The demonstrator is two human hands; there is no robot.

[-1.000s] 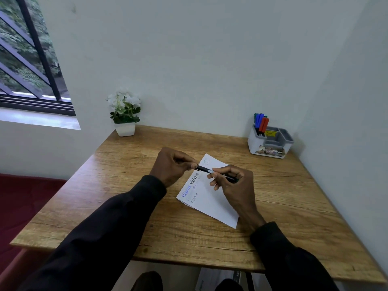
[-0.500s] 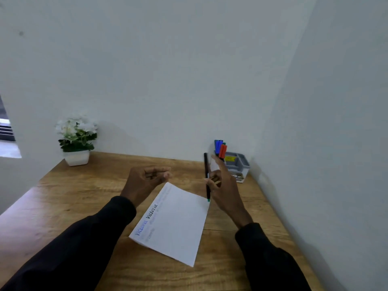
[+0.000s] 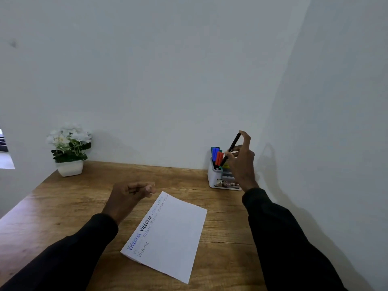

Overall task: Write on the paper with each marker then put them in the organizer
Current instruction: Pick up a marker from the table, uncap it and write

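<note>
A white sheet of paper (image 3: 172, 234) with several written words along its left edge lies on the wooden table (image 3: 63, 206). My right hand (image 3: 241, 162) holds a thin black marker (image 3: 232, 145) tilted above the white organizer (image 3: 214, 177) at the back right, its lower end at the compartment where blue, green and red markers (image 3: 216, 155) stand. My left hand (image 3: 130, 196) hovers over the table left of the paper, fingers loosely curled, holding nothing that I can see.
A white pot of white flowers (image 3: 70, 150) stands at the table's back left. Walls close the table at the back and on the right (image 3: 336, 143). A bit of window sill (image 3: 6, 160) shows at far left.
Both hands held the marker over the paper; the left let go. My right hand carried the marker up and back to the organizer, and the view swung to the right.
</note>
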